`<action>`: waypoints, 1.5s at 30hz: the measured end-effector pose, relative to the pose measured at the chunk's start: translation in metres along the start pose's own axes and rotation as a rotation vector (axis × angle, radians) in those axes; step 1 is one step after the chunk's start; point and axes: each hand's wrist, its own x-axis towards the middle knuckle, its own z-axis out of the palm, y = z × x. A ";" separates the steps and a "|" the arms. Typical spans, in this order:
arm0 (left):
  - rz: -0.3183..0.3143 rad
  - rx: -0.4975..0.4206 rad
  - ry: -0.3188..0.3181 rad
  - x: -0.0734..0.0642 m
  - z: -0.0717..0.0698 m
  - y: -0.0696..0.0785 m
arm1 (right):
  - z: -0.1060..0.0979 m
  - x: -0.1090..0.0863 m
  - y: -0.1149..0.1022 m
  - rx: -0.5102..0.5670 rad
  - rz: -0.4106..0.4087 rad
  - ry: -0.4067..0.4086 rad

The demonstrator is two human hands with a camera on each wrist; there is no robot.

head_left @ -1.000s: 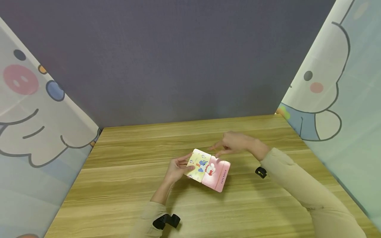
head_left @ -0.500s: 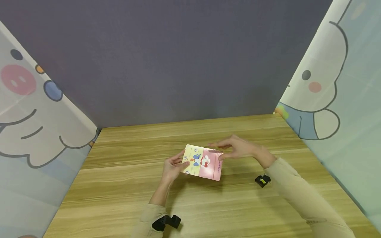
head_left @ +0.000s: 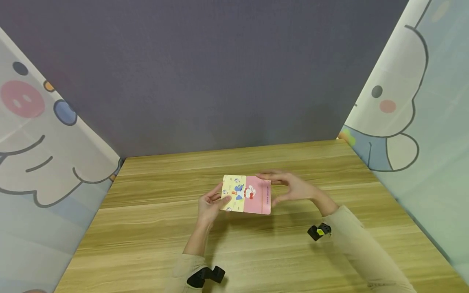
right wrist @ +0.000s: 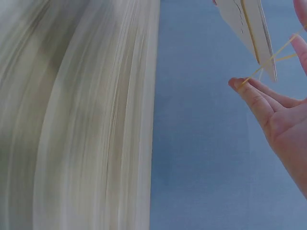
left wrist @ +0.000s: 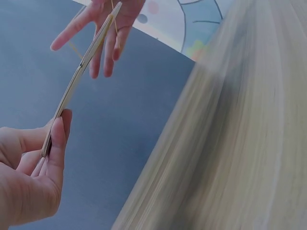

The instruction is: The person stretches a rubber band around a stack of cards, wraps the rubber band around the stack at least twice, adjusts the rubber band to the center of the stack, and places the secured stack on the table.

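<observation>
My left hand (head_left: 209, 206) pinches the left end of a yellow notebook (head_left: 233, 193) printed with a blue figure, its thumb on top. Joined edge to edge with it is a pink notebook (head_left: 255, 199) bearing a white rabbit; the pair is thin and tilted above the table. Around the pink end, my right hand (head_left: 296, 187) spreads its thumb and fingers in a wide C. A thin yellowish rubber band (right wrist: 283, 48) stretches between these spread fingertips and crosses the notebook's end in the right wrist view. Part of the band is hidden behind the notebook.
A wood-grain table (head_left: 154, 244) lies below both hands, with a dark grey panel (head_left: 234, 81) rising at its far edge. Cartoon-printed curtains (head_left: 395, 89) flank the left and right sides. Black wrist cameras (head_left: 318, 231) hang from the sleeves.
The notebooks have shifted left and turned level, their long edge now nearly parallel to the table's far edge. My right hand has moved out around the pink end, its thumb and fingers spread wider.
</observation>
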 end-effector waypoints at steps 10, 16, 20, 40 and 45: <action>0.177 -0.134 0.063 0.006 0.000 -0.027 | 0.017 0.000 0.000 -0.021 0.021 0.076; 0.223 -0.167 0.119 0.014 -0.003 -0.048 | 0.026 -0.001 0.000 -0.037 -0.040 0.120; 0.115 -0.164 0.225 -0.005 0.013 -0.010 | 0.029 0.002 -0.019 -0.098 -0.058 0.161; 0.127 -0.165 0.256 -0.017 0.019 0.009 | 0.055 -0.001 0.003 0.044 -0.209 0.518; 0.184 -0.175 0.274 -0.017 0.023 0.010 | 0.064 -0.001 0.008 0.169 -0.245 0.610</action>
